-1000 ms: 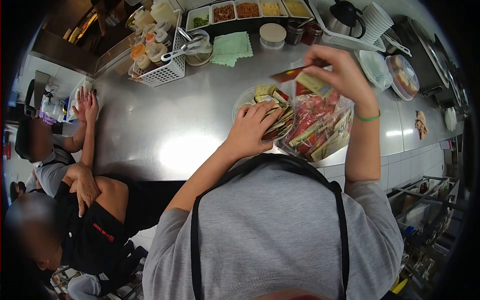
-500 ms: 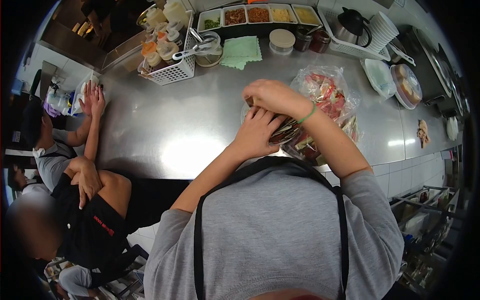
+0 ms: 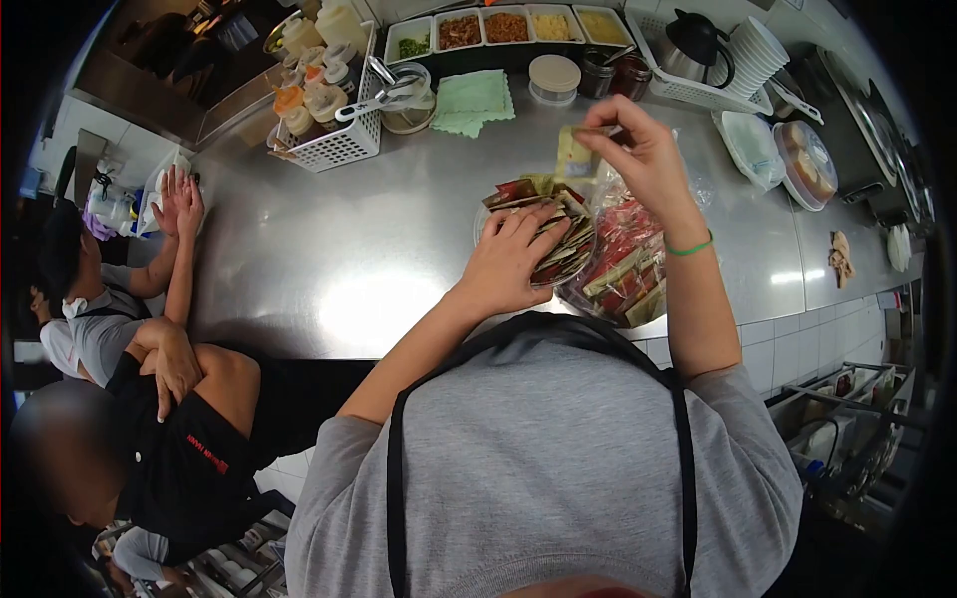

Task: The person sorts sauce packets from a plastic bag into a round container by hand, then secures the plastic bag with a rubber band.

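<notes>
My left hand (image 3: 506,261) lies with spread fingers on top of many small sachets (image 3: 570,249) packed in a round clear container (image 3: 481,221). Pinched between the thumb and fingers of my right hand (image 3: 638,149) is a yellowish sachet (image 3: 575,154), raised above the back right of the container. Under my right forearm and to the right of the container, a clear plastic bag (image 3: 623,224) holds more red and yellow-green sachets. A green band circles my right wrist.
A white basket of squeeze bottles (image 3: 344,148), a green cloth (image 3: 473,102), a lidded tub (image 3: 553,78) and food trays (image 3: 506,27) line the back. Plastic boxes (image 3: 803,164) stand right. Two people (image 3: 189,424) (image 3: 120,289) are at the left, one with hands on the counter.
My right hand went from above the bag to the container, then rose back to the right, now with a yellowish sachet. My left hand has stayed on the sachets.
</notes>
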Demonstrator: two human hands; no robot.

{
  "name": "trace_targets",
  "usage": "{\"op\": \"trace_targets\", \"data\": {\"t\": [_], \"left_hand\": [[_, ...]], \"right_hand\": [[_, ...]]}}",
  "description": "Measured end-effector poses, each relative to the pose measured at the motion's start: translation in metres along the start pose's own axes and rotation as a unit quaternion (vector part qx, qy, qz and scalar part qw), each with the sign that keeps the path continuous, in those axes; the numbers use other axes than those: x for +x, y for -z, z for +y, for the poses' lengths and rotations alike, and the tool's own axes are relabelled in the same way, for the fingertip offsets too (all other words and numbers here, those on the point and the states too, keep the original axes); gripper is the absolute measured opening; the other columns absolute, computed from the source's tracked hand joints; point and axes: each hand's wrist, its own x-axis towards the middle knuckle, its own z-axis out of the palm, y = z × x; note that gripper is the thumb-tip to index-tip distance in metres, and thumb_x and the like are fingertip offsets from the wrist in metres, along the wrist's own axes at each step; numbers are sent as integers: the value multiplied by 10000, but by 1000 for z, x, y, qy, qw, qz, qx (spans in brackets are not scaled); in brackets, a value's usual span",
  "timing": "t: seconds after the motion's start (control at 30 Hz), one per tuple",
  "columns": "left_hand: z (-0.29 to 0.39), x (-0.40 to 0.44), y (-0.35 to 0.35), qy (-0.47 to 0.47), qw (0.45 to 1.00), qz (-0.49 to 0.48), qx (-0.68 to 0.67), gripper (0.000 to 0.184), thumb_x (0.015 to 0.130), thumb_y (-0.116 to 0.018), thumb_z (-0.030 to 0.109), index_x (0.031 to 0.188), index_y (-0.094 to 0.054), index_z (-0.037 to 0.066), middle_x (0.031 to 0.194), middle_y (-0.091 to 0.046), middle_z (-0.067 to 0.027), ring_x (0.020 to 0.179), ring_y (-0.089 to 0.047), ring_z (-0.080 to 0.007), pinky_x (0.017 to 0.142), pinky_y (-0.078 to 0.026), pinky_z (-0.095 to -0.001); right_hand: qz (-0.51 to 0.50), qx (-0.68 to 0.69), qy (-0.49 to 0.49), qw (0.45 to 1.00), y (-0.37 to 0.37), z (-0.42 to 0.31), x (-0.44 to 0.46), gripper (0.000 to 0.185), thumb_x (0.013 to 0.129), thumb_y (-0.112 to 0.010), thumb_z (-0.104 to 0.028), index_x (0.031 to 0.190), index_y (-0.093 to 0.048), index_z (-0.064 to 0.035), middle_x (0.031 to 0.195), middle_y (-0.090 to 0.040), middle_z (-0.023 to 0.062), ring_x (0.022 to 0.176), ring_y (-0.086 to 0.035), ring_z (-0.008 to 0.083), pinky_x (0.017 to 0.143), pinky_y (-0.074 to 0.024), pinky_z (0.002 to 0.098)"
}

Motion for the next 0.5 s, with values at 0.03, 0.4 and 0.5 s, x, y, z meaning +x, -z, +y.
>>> {"op": "trace_targets", "data": {"t": [0.03,0.4,0.5], "left_hand": [[1,0,0,-2,1000,9,5,823,616,-725,303,1365,-432,129,1380,-422,-110,1267,-399,-288,1052,-271,-448],[-19,31,25,40,986,151,-51,511,792,-679,272,1239,-525,77,1200,-529,-89,1082,-519,-290,920,-402,-424],[-29,51,21,39,993,110,16,215,822,-634,159,1017,-603,73,941,-566,-72,893,-572,-272,753,-465,-397]], "right_hand": [[3,-1,0,1000,-2,2,2,123,843,-676,-83,893,-581,-23,824,-578,-18,793,-522,48,664,-424,203],[71,-72,-58,993,-9,29,-3,185,854,-690,-150,893,-560,-23,761,-579,-18,545,-461,30,482,-380,199],[49,-46,-72,995,-7,24,-6,170,868,-673,-139,899,-549,-27,753,-576,-14,541,-472,30,470,-383,204]]}}
